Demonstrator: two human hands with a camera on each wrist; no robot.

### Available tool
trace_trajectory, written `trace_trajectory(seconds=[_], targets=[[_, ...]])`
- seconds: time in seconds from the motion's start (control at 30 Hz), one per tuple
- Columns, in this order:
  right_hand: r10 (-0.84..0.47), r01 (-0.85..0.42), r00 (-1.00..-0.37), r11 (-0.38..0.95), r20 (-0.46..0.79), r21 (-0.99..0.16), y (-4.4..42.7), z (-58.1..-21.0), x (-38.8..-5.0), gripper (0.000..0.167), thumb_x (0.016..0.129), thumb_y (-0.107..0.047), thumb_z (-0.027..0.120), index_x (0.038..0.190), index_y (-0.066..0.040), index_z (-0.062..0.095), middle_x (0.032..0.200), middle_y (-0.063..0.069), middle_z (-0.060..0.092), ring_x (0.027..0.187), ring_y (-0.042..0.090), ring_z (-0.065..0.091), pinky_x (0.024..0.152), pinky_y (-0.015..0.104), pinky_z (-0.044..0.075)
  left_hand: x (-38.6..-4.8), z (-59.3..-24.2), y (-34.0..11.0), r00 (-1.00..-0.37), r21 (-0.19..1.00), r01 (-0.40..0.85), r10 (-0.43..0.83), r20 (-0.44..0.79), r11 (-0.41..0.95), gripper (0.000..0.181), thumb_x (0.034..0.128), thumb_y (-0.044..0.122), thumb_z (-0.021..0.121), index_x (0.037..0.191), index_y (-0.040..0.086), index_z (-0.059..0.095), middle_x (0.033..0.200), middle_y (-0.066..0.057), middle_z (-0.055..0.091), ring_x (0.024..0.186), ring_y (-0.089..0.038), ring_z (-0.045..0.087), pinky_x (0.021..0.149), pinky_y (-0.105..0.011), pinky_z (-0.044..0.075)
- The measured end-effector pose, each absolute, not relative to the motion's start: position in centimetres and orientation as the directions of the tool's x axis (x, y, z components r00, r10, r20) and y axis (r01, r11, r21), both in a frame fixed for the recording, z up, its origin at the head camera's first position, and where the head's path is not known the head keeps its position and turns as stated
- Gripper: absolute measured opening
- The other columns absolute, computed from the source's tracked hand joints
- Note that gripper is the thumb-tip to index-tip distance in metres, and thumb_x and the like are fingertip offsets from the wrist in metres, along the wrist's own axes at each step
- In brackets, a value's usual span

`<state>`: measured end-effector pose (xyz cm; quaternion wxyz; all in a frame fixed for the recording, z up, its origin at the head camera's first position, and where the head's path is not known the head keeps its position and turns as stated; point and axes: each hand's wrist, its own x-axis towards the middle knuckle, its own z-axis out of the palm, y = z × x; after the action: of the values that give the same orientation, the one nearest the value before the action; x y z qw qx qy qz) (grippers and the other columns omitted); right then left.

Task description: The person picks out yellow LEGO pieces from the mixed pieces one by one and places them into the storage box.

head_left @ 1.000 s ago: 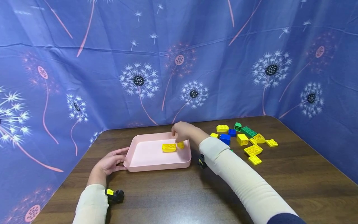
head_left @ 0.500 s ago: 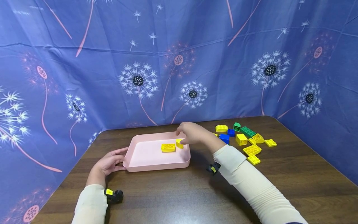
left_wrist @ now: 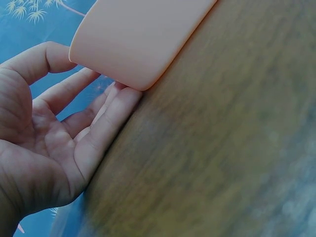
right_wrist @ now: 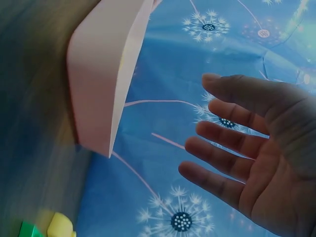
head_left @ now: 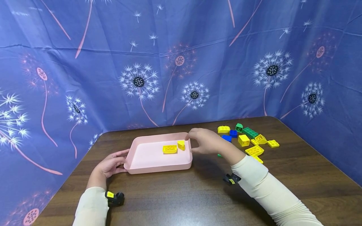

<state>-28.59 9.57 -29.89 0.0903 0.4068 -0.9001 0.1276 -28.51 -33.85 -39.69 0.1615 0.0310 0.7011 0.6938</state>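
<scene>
A shallow pink tray [head_left: 158,169] stands on the table, with two yellow toy bricks inside near its right end: a long studded brick [head_left: 169,149] and a smaller block [head_left: 181,145]. My left hand [head_left: 111,164] touches the tray's left end. In the left wrist view its fingers [left_wrist: 111,116] reach to the tray's corner, fairly straight, palm showing. Just off the tray's right wall is my right hand [head_left: 207,141]. The right wrist view shows that hand [right_wrist: 256,143] with fingers spread, holding nothing, apart from the tray wall [right_wrist: 96,84].
Loose bricks lie at the right back of the brown table [head_left: 158,201]: a green brick [head_left: 250,132], a blue brick [head_left: 233,134] and several yellow ones, such as the curved brick [head_left: 254,151]. My right forearm partly covers some. A blue dandelion-print cloth [head_left: 158,72] hangs behind.
My right hand has let go of the small yellow block in the tray and moved right, out past the tray's right wall. My left hand stays at the tray's left end.
</scene>
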Motion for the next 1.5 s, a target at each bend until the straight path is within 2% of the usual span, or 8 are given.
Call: trace_trajectory(seconds=[0.17,0.3,0.5,0.77,0.87,1.0,1.3,1.5], targets=[[-0.738,-0.782,-0.621,0.605,0.265,-0.149,11.3,-30.0,-27.9,0.044,0.077,-0.02,0.083,0.116,-0.008,0.067,0.112,0.004,0.064,0.103,0.021,0.061,0.091,0.039,0.05,-28.5,-39.4,-33.8,-0.95,0.983,-0.178,0.253,-0.181,0.034,0.066,0.0919,-0.001,0.051,0.153,-0.001,0.024,0.111,-0.003,0.065,0.096,-0.015,0.064,0.08,-0.039,0.055],[-0.739,-0.787,-0.615,0.596,0.275,-0.158,13.2,-30.2,-27.5,0.042,0.076,-0.019,0.084,0.113,-0.007,0.068,0.109,0.005,0.064,0.096,0.02,0.062,0.087,0.038,0.052,-28.5,-39.1,-33.8,-0.951,0.984,-0.178,0.25,-0.18,0.033,0.067,0.0913,-0.001,0.051,0.153,-0.002,0.023,0.113,-0.005,0.065,0.098,-0.015,0.063,0.081,-0.04,0.055],[-0.704,-0.744,-0.668,0.643,0.239,-0.184,15.8,-30.5,-27.7,0.042,0.075,-0.02,0.085,0.113,-0.008,0.068,0.11,0.005,0.064,0.085,0.014,0.059,0.079,0.034,0.052,-28.4,-38.8,-33.8,-0.954,0.984,-0.175,0.242,-0.178,0.037,0.067,0.0909,-0.001,0.052,0.152,-0.002,0.024,0.112,-0.005,0.065,0.097,-0.016,0.064,0.08,-0.04,0.055],[-0.64,-0.685,-0.728,0.698,0.246,-0.211,19.5,-31.0,-29.0,0.038,0.078,-0.016,0.081,0.112,-0.006,0.068,0.115,0.011,0.063,0.1,0.028,0.061,0.085,0.045,0.052,-28.5,-39.0,-33.7,-0.949,0.984,-0.177,0.259,-0.177,0.025,0.067,0.0917,-0.001,0.05,0.153,-0.001,0.022,0.111,-0.003,0.066,0.097,-0.015,0.064,0.081,-0.04,0.055],[-0.605,-0.647,-0.763,0.724,0.23,-0.24,20.7,-31.4,-29.3,0.038,0.079,-0.016,0.081,0.112,-0.004,0.068,0.117,0.015,0.062,0.089,0.028,0.062,0.077,0.043,0.054,-28.5,-39.2,-33.7,-0.949,0.984,-0.176,0.261,-0.176,0.024,0.066,0.0922,-0.001,0.05,0.153,-0.001,0.024,0.109,-0.002,0.067,0.096,-0.015,0.065,0.079,-0.039,0.055],[-0.572,-0.619,-0.784,0.745,0.24,-0.247,22.3,-32.1,-29.4,0.037,0.077,-0.014,0.082,0.109,-0.001,0.069,0.114,0.016,0.063,0.085,0.026,0.06,0.074,0.041,0.053,-28.6,-39.7,-33.8,-0.951,0.983,-0.18,0.251,-0.18,0.025,0.064,0.092,-0.001,0.051,0.152,0.002,0.03,0.107,-0.001,0.067,0.095,-0.015,0.065,0.078,-0.039,0.056],[-0.49,-0.528,-0.848,0.814,0.201,-0.242,25.3,-32.9,-29.6,0.036,0.077,-0.015,0.082,0.106,0.001,0.069,0.108,0.017,0.065,0.099,0.039,0.061,0.084,0.053,0.05,-28.8,-40.1,-33.8,-0.953,0.982,-0.187,0.234,-0.191,0.038,0.065,0.0919,0.001,0.054,0.152,0.003,0.03,0.108,0.0,0.066,0.096,-0.015,0.064,0.08,-0.04,0.055],[-0.454,-0.462,-0.886,0.84,0.097,-0.283,27.2,-33.5,-30.0,0.033,0.077,-0.017,0.081,0.101,0.004,0.069,0.098,0.015,0.068,0.082,0.027,0.062,0.071,0.044,0.054,-28.9,-40.1,-33.9,-0.954,0.982,-0.184,0.233,-0.19,0.047,0.066,0.0921,0.002,0.054,0.153,0.003,0.027,0.109,-0.001,0.067,0.096,-0.016,0.065,0.079,-0.039,0.055]])
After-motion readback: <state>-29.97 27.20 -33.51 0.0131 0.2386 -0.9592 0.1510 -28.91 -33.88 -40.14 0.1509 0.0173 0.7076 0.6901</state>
